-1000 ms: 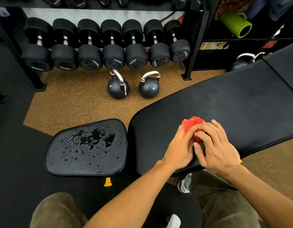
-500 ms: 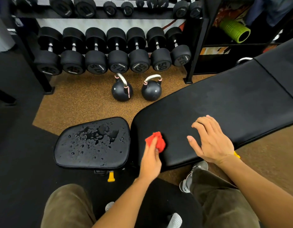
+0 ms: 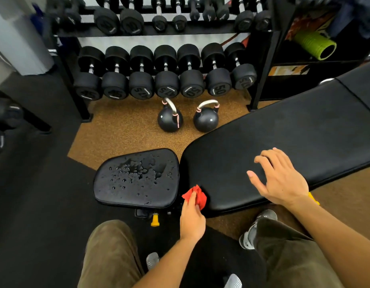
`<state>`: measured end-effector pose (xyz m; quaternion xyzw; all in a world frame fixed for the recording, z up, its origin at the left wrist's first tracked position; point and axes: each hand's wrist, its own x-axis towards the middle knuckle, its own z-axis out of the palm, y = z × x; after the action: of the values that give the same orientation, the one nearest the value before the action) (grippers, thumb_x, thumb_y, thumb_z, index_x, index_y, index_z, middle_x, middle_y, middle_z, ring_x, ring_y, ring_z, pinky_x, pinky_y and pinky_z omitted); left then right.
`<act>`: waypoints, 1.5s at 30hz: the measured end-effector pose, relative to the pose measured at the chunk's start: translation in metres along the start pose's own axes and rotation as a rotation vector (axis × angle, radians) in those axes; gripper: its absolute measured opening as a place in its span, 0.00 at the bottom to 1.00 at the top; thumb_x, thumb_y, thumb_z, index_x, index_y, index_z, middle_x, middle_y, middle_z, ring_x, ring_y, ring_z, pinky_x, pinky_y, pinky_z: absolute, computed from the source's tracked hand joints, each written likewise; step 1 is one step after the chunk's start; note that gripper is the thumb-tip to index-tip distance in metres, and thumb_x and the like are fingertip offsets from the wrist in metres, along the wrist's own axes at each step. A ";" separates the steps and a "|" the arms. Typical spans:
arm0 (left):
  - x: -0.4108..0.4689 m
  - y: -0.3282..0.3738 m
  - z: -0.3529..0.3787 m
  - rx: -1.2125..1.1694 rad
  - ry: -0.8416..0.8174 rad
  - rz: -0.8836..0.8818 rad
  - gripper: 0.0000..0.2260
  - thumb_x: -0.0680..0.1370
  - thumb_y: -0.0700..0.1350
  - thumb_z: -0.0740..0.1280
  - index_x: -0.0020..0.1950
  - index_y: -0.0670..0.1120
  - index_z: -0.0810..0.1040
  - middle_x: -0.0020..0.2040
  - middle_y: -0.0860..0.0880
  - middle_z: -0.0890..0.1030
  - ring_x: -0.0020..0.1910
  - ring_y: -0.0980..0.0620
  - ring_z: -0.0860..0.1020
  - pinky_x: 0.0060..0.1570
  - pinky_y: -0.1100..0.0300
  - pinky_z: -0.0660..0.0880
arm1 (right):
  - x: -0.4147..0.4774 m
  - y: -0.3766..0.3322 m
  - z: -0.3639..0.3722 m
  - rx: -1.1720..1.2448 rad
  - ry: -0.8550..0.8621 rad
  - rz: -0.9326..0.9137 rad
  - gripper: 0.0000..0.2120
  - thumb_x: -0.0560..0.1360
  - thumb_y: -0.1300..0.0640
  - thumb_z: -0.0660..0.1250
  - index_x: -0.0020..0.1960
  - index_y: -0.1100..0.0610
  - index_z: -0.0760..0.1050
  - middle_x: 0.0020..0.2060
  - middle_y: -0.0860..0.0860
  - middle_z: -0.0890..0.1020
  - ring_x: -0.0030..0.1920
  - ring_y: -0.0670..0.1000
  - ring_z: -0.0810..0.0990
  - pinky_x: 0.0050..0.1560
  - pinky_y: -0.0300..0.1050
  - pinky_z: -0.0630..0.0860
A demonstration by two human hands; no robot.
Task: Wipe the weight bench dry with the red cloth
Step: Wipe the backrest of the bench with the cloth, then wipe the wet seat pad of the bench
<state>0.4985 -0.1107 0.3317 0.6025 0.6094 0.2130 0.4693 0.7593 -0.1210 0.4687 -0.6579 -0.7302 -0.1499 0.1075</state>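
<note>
The black weight bench has a long back pad (image 3: pixel 273 138) and a small seat pad (image 3: pixel 136 179) to its left. Water drops and puddles cover the seat pad. My left hand (image 3: pixel 192 220) grips the bunched red cloth (image 3: pixel 195 196) at the near left corner of the back pad, just right of the gap between the pads. My right hand (image 3: pixel 279 177) rests on the back pad's near edge with its fingers spread and holds nothing.
Two black kettlebells (image 3: pixel 188 119) stand on the brown floor behind the bench. A rack of black dumbbells (image 3: pixel 165 80) runs along the back. A green foam roller (image 3: pixel 315 45) lies on a shelf at the right. A yellow adjustment knob (image 3: pixel 155 220) sticks out under the seat.
My left hand has carried the red cloth from the middle of the back pad leftward to its near left corner. My right hand let go of the cloth and stayed on the pad.
</note>
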 end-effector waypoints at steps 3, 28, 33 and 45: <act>0.001 0.001 -0.021 -0.133 -0.089 -0.145 0.24 0.86 0.40 0.58 0.81 0.54 0.64 0.77 0.50 0.70 0.76 0.49 0.69 0.73 0.57 0.65 | 0.000 -0.002 -0.002 0.018 -0.021 0.018 0.26 0.81 0.40 0.58 0.60 0.62 0.76 0.57 0.59 0.78 0.60 0.62 0.77 0.73 0.61 0.69; -0.095 -0.051 -0.184 -1.089 0.171 -0.340 0.13 0.84 0.48 0.65 0.66 0.46 0.79 0.59 0.41 0.85 0.51 0.46 0.83 0.43 0.53 0.79 | 0.002 -0.212 0.023 0.552 -0.534 0.065 0.17 0.82 0.44 0.63 0.69 0.47 0.68 0.67 0.46 0.69 0.63 0.51 0.73 0.60 0.48 0.74; -0.043 -0.103 -0.231 -0.755 0.402 -0.373 0.16 0.82 0.42 0.69 0.69 0.44 0.77 0.52 0.43 0.87 0.40 0.49 0.81 0.38 0.57 0.76 | 0.045 -0.266 0.049 0.428 -0.695 -0.008 0.26 0.82 0.44 0.62 0.77 0.49 0.63 0.73 0.50 0.66 0.74 0.55 0.67 0.69 0.52 0.70; 0.069 -0.115 -0.292 0.368 0.322 -0.067 0.18 0.82 0.44 0.68 0.73 0.49 0.75 0.70 0.42 0.75 0.66 0.40 0.73 0.67 0.48 0.69 | 0.112 -0.300 0.112 0.243 -1.002 0.208 0.49 0.78 0.35 0.66 0.83 0.44 0.34 0.81 0.56 0.32 0.82 0.63 0.34 0.77 0.71 0.53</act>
<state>0.2067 0.0226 0.3522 0.6154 0.7246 0.1761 0.2553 0.4538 -0.0033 0.3810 -0.7006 -0.6350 0.2805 -0.1651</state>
